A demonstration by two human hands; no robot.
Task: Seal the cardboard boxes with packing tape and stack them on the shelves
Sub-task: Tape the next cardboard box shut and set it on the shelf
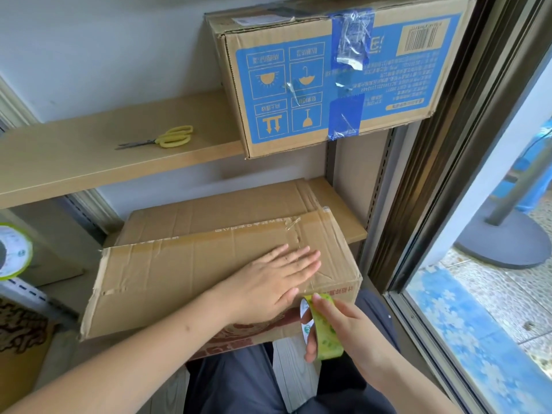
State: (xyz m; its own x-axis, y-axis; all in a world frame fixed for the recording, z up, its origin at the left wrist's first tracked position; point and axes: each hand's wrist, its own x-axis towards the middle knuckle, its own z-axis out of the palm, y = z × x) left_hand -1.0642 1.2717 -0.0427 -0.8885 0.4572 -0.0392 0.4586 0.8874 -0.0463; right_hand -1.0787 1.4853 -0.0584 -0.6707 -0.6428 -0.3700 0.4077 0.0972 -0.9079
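A plain brown cardboard box lies across the person's lap, its far edge against the lower wooden shelf. The left hand lies flat on its top flap, fingers straight and together, pressing a strip of clear tape. The right hand grips a green roll of packing tape at the box's near right corner. A blue-printed cardboard box sits on the upper wooden shelf beside yellow-handled scissors
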